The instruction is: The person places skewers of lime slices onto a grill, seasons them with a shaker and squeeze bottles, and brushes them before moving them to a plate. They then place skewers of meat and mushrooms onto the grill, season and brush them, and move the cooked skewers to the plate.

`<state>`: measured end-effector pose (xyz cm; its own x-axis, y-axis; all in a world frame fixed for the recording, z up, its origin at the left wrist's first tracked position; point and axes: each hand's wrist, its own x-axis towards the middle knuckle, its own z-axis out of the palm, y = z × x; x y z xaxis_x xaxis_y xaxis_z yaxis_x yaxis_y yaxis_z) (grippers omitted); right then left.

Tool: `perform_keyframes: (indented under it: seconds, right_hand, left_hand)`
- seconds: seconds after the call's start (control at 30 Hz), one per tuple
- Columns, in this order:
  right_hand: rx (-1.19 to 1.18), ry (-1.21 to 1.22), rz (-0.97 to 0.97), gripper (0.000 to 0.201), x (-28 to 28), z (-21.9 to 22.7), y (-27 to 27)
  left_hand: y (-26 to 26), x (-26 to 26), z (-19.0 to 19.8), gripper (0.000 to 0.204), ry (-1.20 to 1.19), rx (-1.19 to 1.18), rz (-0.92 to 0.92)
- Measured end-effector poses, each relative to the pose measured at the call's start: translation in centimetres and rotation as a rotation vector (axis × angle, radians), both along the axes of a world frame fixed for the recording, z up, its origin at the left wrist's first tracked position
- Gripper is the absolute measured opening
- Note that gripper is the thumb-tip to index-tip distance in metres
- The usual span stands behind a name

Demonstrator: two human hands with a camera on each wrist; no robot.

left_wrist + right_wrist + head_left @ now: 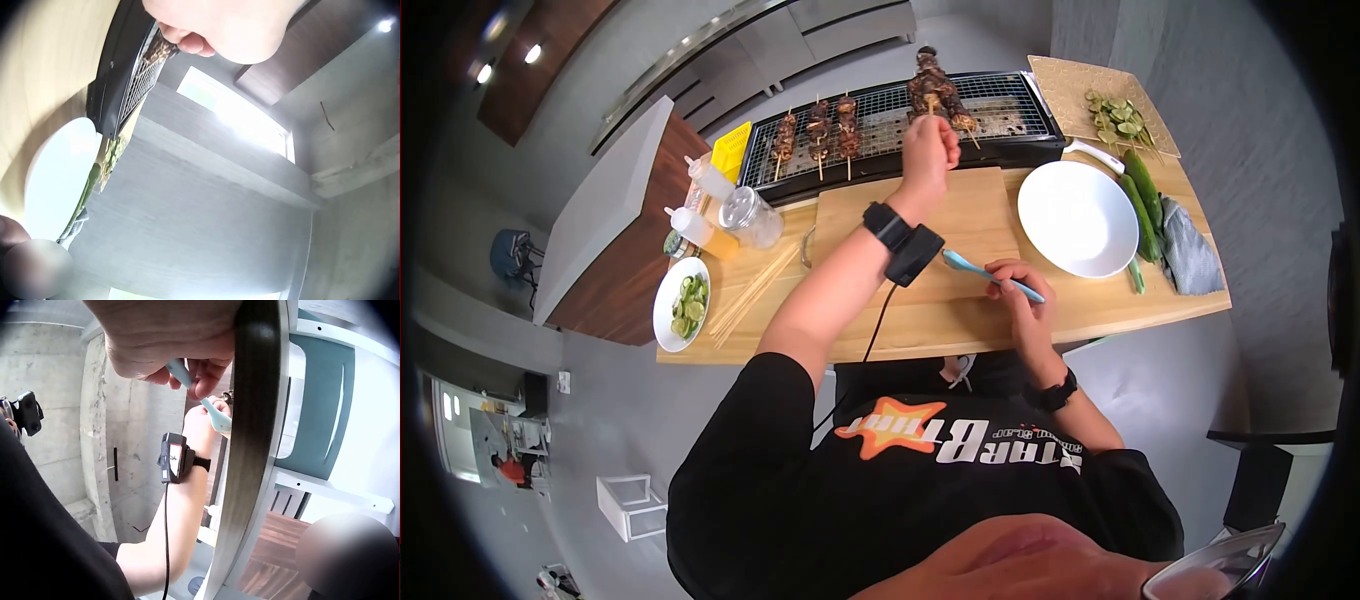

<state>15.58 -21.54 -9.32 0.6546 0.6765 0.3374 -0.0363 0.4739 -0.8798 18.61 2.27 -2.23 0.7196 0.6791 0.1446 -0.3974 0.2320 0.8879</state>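
Note:
My left hand (928,157) reaches over the front edge of the grill (880,135), fingers curled around the stick of a browned meat skewer (930,75). Darkened pieces of meat also show beyond the fist in the left wrist view. Beside it, another meat skewer (962,118) lies on the grate. Close over the table's front, my right hand (1028,305) holds a light-blue basting brush (1000,277) by its handle, the head pointing left toward the cutting board (970,215). In the right wrist view, the fingers curl around the brush handle (180,372).
Several meat skewers (819,130) lie at the grill's left. A white pan (1078,218), cucumbers (1142,205) and a grey cloth (1188,250) are at right. Squeeze bottles (700,232), a glass jar (750,215), bamboo sticks (752,290) and a bowl (662,318) of lime slices stand left.

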Motion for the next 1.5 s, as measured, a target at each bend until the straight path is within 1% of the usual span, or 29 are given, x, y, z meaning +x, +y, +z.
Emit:
perform_keyframes:
  seconds: [0.1,0.13,0.23,0.37,0.4,0.5,0.53,0.63,0.73,0.83,0.9,0.93,1.0,1.1,1.23,1.27,1.37,1.4,1.5]
  right_hand:
    - [0.009,0.004,-0.013,0.012,0.1,0.0,0.0]
    - [0.009,0.005,-0.017,0.012,0.1,-0.1,0.0]
    - [0.007,0.008,-0.038,0.012,0.0,0.0,0.0]
    - [0.004,0.03,-0.059,0.011,-0.2,0.4,0.1]
    - [0.003,0.039,-0.055,0.011,-0.2,0.4,0.0]
    - [-0.007,0.037,-0.062,0.011,-0.3,0.7,0.0]
    - [-0.008,0.038,-0.063,0.011,-0.3,0.6,0.0]
    - [-0.011,0.041,-0.065,0.011,-0.3,0.6,0.0]
    - [-0.019,0.041,-0.073,0.011,-0.3,0.5,0.0]
    - [-0.035,0.037,-0.082,0.012,-0.3,0.4,0.1]
    - [-0.04,0.036,-0.08,0.012,-0.3,0.5,0.1]
    - [-0.04,0.031,-0.077,0.011,-0.4,0.5,0.1]
    - [-0.042,0.022,-0.071,0.011,-0.4,0.5,0.3]
    - [-0.027,0.033,-0.038,0.011,-0.3,0.1,0.3]
    - [-0.073,0.051,-0.069,0.012,0.1,0.3,0.7]
    - [-0.095,0.066,-0.074,0.013,0.1,1.4,1.0]
    - [-0.082,-0.04,-0.083,0.012,1.1,4.4,3.0]
    - [-0.081,-0.059,-0.089,0.013,1.5,5.6,4.0]
    - [-0.126,-0.161,-0.11,0.015,2.7,9.1,8.1]
  left_hand:
    - [-1.3,3.0,-0.4,0.017,0.008,0.011,-0.028]
    - [-2.0,3.7,-0.1,0.018,0.042,-0.025,-0.021]
    - [-3.0,5.7,-0.4,0.016,0.04,-0.069,-0.1]
    - [-3.2,7.5,-1.3,0.02,0.188,-0.117,-0.189]
    - [-2.8,7.9,-1.9,0.022,0.228,-0.113,-0.268]
    - [-2.8,7.5,-2.3,0.024,0.35,-0.067,-0.382]
    - [-2.9,7.0,-2.1,0.029,0.36,-0.048,-0.435]
    - [-3.6,4.9,-1.2,0.033,0.413,0.029,-0.449]
    - [-3.9,1.1,0.5,0.033,0.387,0.201,-0.469]
    - [-2.1,-3.3,0.7,0.028,0.3,0.257,-0.303]
    - [-0.4,-6.5,1.1,0.029,0.318,0.239,-0.097]
    - [0.8,-7.8,0.6,0.031,0.275,0.157,-0.075]
    - [3.4,-10.1,-1.6,0.034,0.185,-0.007,-0.027]
    - [5.1,-12.3,-4.2,0.04,0.255,-0.217,-0.016]
    - [6.1,-12.3,-5.3,0.042,0.175,-0.355,0.038]
    - [6.6,-12.0,-5.8,0.039,0.146,-0.338,0.037]
    - [7.8,-11.1,-6.7,0.033,0.068,-0.19,0.07]
    - [7.8,-11.1,-6.8,0.023,0.079,-0.203,0.106]
    - [8.0,-11.5,-6.4,0.021,0.124,-0.123,0.103]
